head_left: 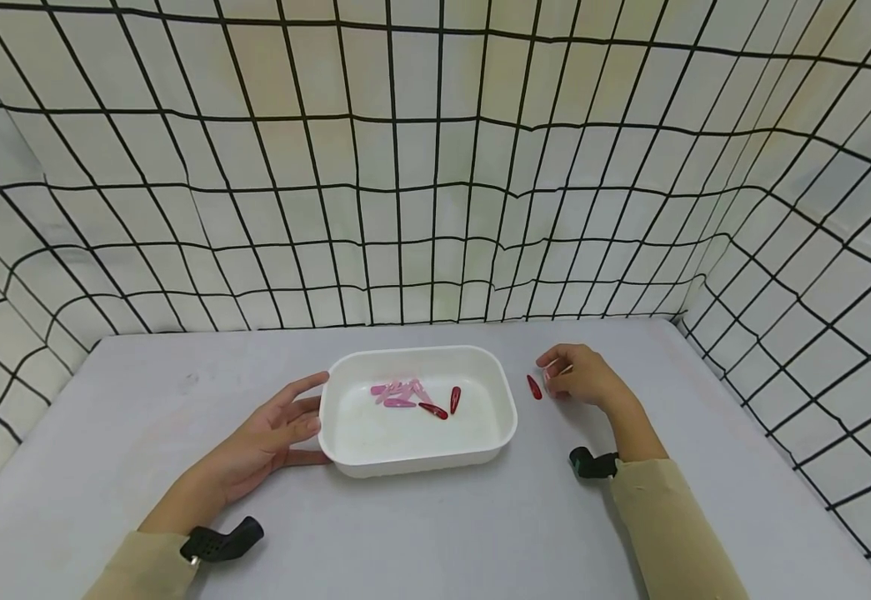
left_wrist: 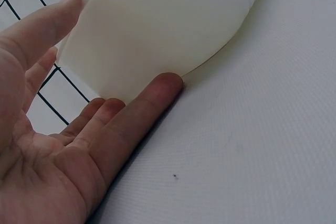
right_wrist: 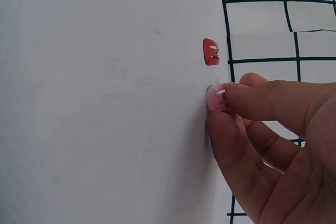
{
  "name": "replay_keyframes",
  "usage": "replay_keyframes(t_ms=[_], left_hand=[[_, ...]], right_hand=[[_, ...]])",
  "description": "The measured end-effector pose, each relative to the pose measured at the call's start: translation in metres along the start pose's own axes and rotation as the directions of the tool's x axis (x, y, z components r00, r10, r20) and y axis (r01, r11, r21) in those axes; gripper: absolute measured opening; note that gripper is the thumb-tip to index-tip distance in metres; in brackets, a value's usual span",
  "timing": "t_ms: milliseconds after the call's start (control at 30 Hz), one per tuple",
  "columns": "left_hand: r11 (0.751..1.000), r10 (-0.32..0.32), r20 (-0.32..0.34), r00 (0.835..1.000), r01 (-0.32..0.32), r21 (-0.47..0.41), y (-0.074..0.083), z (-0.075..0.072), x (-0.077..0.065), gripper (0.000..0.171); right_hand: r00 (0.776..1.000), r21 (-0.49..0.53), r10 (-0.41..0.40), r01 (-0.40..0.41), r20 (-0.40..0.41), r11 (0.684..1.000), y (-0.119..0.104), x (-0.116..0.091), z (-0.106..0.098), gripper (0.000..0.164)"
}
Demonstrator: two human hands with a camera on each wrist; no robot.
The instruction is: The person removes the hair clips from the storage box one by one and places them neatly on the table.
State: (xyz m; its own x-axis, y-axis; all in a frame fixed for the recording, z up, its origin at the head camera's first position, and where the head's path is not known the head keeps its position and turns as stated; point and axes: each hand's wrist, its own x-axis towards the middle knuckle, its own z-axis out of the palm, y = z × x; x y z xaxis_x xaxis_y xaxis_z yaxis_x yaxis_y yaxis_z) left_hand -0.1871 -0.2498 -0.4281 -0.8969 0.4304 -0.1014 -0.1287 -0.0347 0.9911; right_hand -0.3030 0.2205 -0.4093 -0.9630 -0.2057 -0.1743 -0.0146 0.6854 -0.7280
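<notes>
The pink clip was between the fingertips of the right hand, to the right of the tray; the grip was a narrow pinch. It was close to the table, though whether it touched could not be told. Just beside it, on the tray's side, a loose red clip lay on the table, apart from the fingers.

The white tray stood upright on the table, its long sides running left to right. Inside, several pink clips lay in a loose cluster, some overlapping, toward the far side. Two red clips lay at the right of that cluster, one slanted, the other pointing more nearly away from the person.

At the tray's left end, the left hand touched the wall with its fingers spread wide and fairly straight.

Each wrist bore a black device beside a tan sleeve. Beyond the table rose black mesh, with white sheeting behind it.
</notes>
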Motion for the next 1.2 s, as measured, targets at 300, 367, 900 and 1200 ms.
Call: replay_keyframes(t_ms=[300, 367, 900, 1200], left_hand=[[1.000, -0.019, -0.016, 1.000, 0.019, -0.009, 0.000, 0.000, 0.000, 0.065], [1.000, -0.019, -0.017, 1.000, 0.019, -0.011, 0.000, 0.000, 0.001, 0.065], [1.000, -0.014, -0.008, 1.000, 0.014, -0.009, 0.000, 0.001, 0.000, 0.065], [1.000, -0.026, -0.024, 0.999, 0.026, -0.011, 0.002, 0.001, 0.000, 0.065]], right_hand=[[1.000, -0.020, 0.017, -0.017, 0.010, 1.000, -0.002, -0.001, 0.000, 0.030], [1.000, -0.027, 0.010, -0.009, 0.006, 1.000, -0.003, 0.000, -0.001, 0.030], [0.986, 0.016, -0.163, 0.164, -0.027, 0.986, -0.049, -0.018, 0.005, 0.024], [0.962, 0.141, -0.274, 0.269, 0.014, 0.953, -0.071, -0.028, 0.015, 0.023]])
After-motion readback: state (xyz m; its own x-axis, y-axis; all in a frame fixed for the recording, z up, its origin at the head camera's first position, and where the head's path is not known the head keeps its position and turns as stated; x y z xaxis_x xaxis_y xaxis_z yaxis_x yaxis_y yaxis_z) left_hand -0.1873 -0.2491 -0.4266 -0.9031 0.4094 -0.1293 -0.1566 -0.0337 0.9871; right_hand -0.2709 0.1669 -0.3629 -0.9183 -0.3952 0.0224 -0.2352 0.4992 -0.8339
